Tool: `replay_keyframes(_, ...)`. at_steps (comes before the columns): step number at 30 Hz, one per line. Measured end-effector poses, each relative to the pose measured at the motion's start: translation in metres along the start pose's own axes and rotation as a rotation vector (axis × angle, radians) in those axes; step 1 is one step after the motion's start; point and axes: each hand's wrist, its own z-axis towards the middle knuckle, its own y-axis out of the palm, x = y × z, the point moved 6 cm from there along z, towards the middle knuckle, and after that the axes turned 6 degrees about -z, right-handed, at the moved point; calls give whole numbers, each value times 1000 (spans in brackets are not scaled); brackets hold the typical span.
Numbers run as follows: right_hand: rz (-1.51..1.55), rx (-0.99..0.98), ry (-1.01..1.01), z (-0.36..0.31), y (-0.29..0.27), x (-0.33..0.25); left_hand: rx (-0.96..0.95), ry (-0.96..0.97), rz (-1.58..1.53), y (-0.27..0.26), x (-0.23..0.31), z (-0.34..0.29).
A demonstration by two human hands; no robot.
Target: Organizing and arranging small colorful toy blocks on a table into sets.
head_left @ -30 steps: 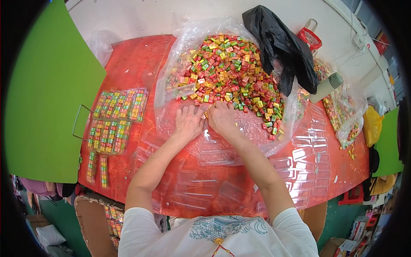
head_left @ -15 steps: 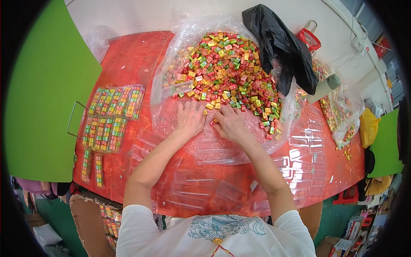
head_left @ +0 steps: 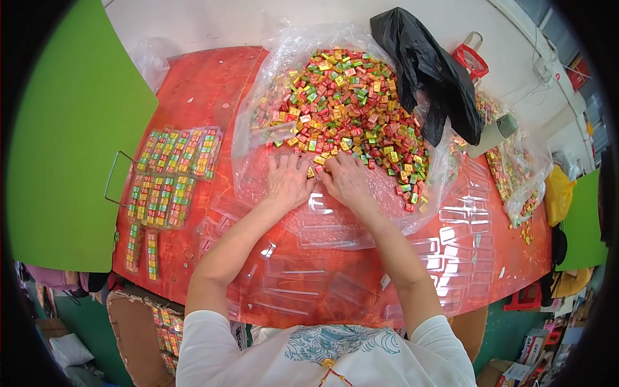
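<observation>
A heap of small foil-wrapped pieces (head_left: pixel 354 97) in red, yellow, green and orange lies on a clear plastic bag (head_left: pixel 258 177). At its near edge my left hand (head_left: pixel 288 185) rests with fingers extended and slightly apart, its fingertips by the lowest pieces. Close to its right, my right hand (head_left: pixel 348 184) has bent fingers closed at a small wrapped piece (head_left: pixel 319 169), partly hidden by the fingers. Another yellow piece (head_left: pixel 311 173) sits between the two hands. Above my left hand, a narrow clear tray (head_left: pixel 277 133) lies against the heap.
Filled trays (head_left: pixel 164 200) stand in rows at the left beside a metal wire handle (head_left: pixel 108 180). Empty clear trays (head_left: pixel 293 277) cover the red table (head_left: pixel 216 84) near me and at right. A black plastic bag (head_left: pixel 438 77) overhangs the heap; another bag of pieces (head_left: pixel 512 168) lies far right.
My right hand has shifted slightly up and left, closer to my left hand. The whole view has moved slightly, and the heap looks much the same.
</observation>
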Motion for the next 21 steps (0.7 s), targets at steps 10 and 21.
replay_keyframes(10,-155,-46,-2,-5,4,13,5,14,-5,13,11,9)
replay_keyframes(21,-44,9,10,3,4,-7,14,12,44,8,-3,-2)
